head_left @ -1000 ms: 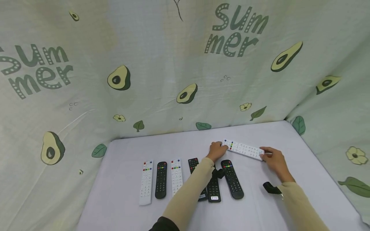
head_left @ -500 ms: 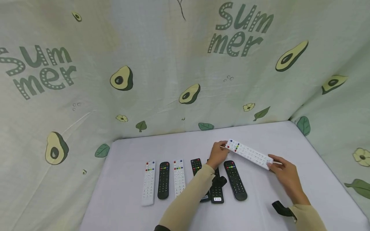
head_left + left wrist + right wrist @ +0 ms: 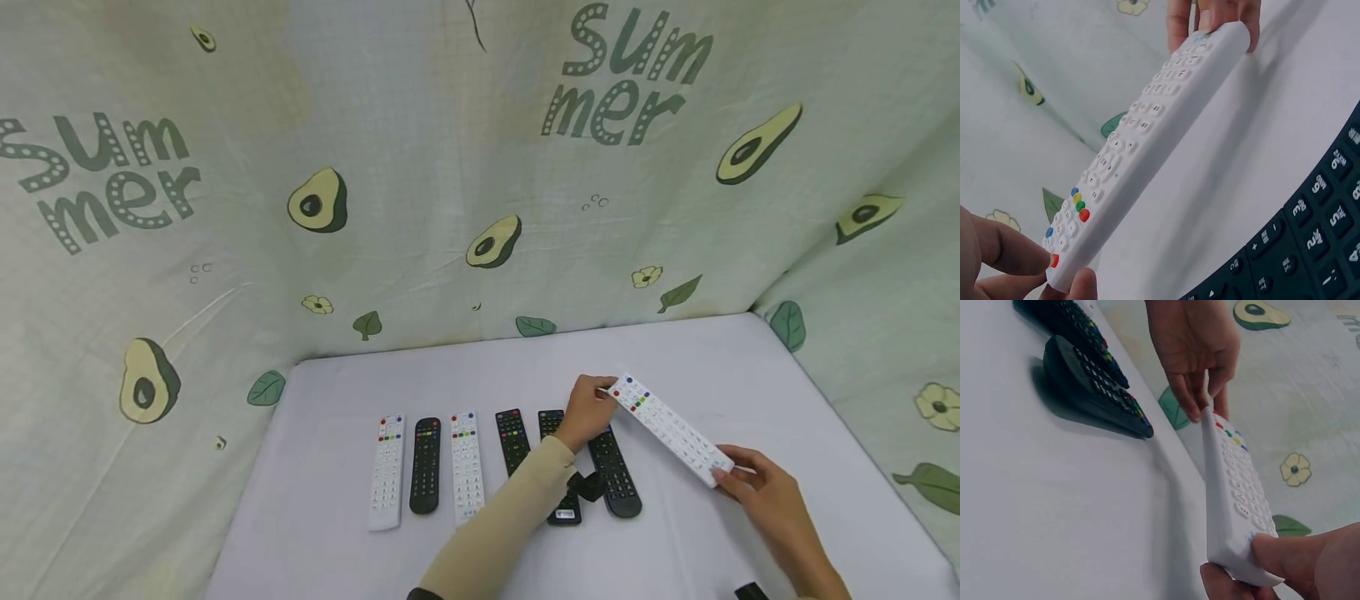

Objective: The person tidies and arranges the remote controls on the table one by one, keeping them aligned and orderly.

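Observation:
Both hands hold a white remote control (image 3: 671, 429) above the table, tilted with its far end to the left. My left hand (image 3: 588, 410) pinches the end with the coloured buttons. At the opposite end, the thumb and fingers of my right hand (image 3: 765, 492) grip it. In the left wrist view the white remote (image 3: 1147, 137) shows its button face and one long side, with a shadow on the cloth. Just below my left wrist lies a black remote (image 3: 617, 475), its upper end partly hidden by the hand.
Left of the hands, a row lies on the white table (image 3: 300, 467): a white remote (image 3: 386, 475), a black remote (image 3: 425, 467), another white remote (image 3: 467, 467), then two black ones partly behind my left sleeve (image 3: 502, 525). A printed curtain (image 3: 405, 167) hangs behind.
The white remote has come nearer and to the right, turning so its right end swings toward the front. Both hands have moved with it; the row of remotes stays put.

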The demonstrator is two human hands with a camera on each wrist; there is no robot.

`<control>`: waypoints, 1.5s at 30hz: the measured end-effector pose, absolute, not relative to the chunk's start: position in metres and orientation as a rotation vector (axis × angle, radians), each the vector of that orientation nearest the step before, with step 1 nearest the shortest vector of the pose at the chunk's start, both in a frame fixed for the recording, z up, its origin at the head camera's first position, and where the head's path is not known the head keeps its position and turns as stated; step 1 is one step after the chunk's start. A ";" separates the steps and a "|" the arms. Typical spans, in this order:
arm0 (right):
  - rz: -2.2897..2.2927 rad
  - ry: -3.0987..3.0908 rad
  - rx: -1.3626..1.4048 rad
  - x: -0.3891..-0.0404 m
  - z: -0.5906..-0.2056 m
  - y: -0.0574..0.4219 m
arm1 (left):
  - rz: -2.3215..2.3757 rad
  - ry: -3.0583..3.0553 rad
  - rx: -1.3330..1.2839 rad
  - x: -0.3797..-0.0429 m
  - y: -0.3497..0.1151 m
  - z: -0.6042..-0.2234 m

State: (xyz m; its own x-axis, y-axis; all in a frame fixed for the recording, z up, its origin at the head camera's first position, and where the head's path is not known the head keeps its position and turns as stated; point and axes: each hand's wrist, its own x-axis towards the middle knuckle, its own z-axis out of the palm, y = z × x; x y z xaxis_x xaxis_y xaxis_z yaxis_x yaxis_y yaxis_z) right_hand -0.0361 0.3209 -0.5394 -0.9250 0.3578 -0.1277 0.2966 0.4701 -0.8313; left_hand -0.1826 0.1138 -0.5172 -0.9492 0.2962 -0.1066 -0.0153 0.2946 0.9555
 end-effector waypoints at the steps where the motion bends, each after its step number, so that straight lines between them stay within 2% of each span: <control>1: 1.464 -2.651 -0.572 -0.034 -0.541 0.322 | 1.696 2.304 0.265 -0.181 0.116 -0.516; 11: 1.467 -2.788 -0.511 -0.019 -0.540 0.316 | 1.673 2.280 0.317 -0.175 0.127 -0.511; 16: 1.435 -2.843 -0.521 -0.017 -0.541 0.313 | 1.621 2.273 0.270 -0.170 0.130 -0.507; 20: 1.350 -2.856 -0.428 -0.014 -0.543 0.309 | 1.585 2.272 0.233 -0.166 0.133 -0.508; 37: 1.195 -3.063 -0.383 -0.017 -0.538 0.291 | 1.367 2.267 0.302 -0.155 0.139 -0.514; 45: 1.089 -3.136 -0.335 -0.022 -0.531 0.295 | 1.419 2.235 0.345 -0.152 0.130 -0.510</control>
